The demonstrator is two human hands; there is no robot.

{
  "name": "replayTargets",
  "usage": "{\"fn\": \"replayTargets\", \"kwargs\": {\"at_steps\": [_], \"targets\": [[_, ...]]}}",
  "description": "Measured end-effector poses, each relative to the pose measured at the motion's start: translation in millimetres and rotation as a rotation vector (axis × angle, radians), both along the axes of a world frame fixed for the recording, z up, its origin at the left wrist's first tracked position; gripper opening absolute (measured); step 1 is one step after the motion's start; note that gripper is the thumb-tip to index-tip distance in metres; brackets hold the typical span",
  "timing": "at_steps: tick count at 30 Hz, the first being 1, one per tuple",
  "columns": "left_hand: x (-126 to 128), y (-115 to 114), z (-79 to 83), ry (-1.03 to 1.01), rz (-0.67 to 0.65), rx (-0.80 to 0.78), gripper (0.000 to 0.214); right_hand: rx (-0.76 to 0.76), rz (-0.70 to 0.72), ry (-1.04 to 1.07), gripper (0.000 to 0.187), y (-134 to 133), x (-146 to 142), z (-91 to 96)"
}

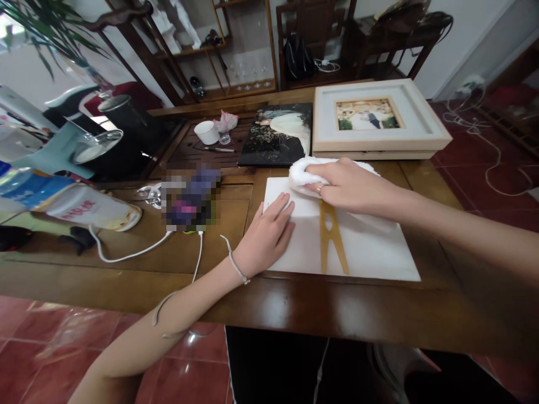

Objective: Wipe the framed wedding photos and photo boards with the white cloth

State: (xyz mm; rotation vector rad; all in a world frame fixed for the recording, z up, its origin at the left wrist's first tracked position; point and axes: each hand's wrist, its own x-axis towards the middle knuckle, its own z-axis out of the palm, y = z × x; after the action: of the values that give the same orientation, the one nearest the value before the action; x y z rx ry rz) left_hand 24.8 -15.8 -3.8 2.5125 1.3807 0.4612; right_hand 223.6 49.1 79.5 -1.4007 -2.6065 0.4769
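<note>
A white board lies flat on the wooden table, with a brown forked strip, perhaps a stand leg, running down its middle. My left hand rests with fingers stretched out on the board's left edge. In my right hand is a folded white towel, pressed against the upper part of the board. The towel and hand cover the top of the brown strip. A ring shows on a right-hand finger, and a thin bracelet circles my left wrist.
Behind the board lie a dark photo panel and a pale picture frame. A white cup stands on a dark tray. To the left are a blurred-out object with white cables and a plastic tub.
</note>
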Motion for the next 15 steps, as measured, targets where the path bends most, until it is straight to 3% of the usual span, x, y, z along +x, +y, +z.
{"fn": "replayTargets", "kwargs": {"at_steps": [10,15], "targets": [[3.0,0.9,3.5,-0.007,-0.022,0.03,0.042,-0.111,0.103,0.137,0.02,18.6,-58.7,7.6],[1.8,0.4,4.1,-0.002,-0.019,0.027,0.042,-0.127,0.102,0.174,0.019,23.1,-61.3,6.9]]}}
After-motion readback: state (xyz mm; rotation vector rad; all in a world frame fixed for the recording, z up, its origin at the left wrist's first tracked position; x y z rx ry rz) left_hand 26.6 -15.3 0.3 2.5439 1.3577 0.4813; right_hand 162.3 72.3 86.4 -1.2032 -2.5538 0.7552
